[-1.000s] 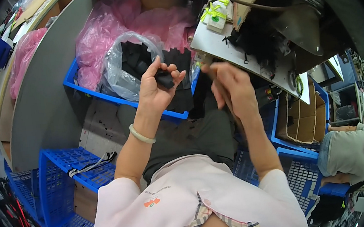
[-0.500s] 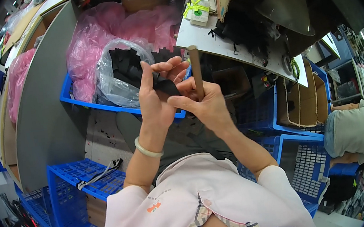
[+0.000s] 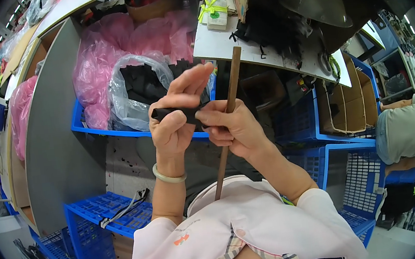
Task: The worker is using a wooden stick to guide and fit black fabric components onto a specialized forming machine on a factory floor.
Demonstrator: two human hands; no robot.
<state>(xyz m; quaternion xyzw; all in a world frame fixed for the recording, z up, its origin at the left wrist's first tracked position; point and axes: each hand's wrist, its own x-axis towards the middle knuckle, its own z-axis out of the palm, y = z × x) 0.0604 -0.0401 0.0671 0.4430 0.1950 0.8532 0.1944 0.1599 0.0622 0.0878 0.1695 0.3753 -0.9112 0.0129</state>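
Note:
My left hand (image 3: 169, 126) has a black fabric strip (image 3: 185, 115) between its thumb and fingers. One end of the strip pokes out past the base of the thumb. The upper fingers are smeared by motion. My right hand (image 3: 235, 129) is closed round a slim brown wooden stick (image 3: 234, 78), and its thumb and forefinger pinch the strip's other end. The stick slants from beside the white tabletop down to my shirt front. Behind my hands, a clear plastic bag (image 3: 122, 101) holds a heap of black fabric pieces (image 3: 141, 83).
The bag stands in a blue crate (image 3: 115, 132) with pink plastic film (image 3: 99, 55). A grey panel (image 3: 57, 136) rises at left. At right are a white table (image 3: 275, 52) with a lamp (image 3: 318, 1), blue baskets (image 3: 356, 179), cardboard (image 3: 355, 97) and a seated person (image 3: 407, 132).
The stick has tilted, and its lower end now shows against my shirt. My left hand has turned, its thumb coming over the black strip. The view has shifted slightly.

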